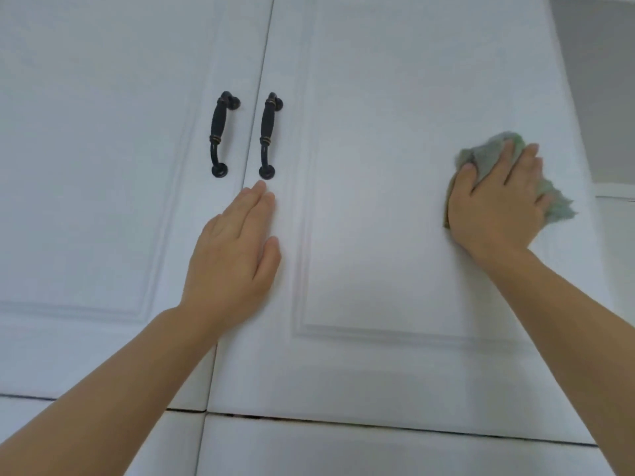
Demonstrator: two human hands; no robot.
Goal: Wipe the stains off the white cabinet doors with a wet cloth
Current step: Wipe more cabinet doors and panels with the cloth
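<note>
We press the green cloth against the right cabinet door with our right hand, fingers spread and lying flat over the bunched fabric, so the hand pushes it onto the panel rather than clenching it; the cloth sits near the right edge of that door's raised panel, with frayed folds showing above the fingertips and past the little-finger side. Our left hand rests flat and relaxed on the same door's left stile, fingers straight and together, holding nothing, its fingertips just below the right handle. That dark handle hangs upright beside the seam between the doors, and the left handle mirrors it on the left cabinet door, just across the seam. Both doors look white and we cannot make out any stains on them from here. Below the doors, a dark gap separates them from lower white panels. Grey wall shows at the far right
</note>
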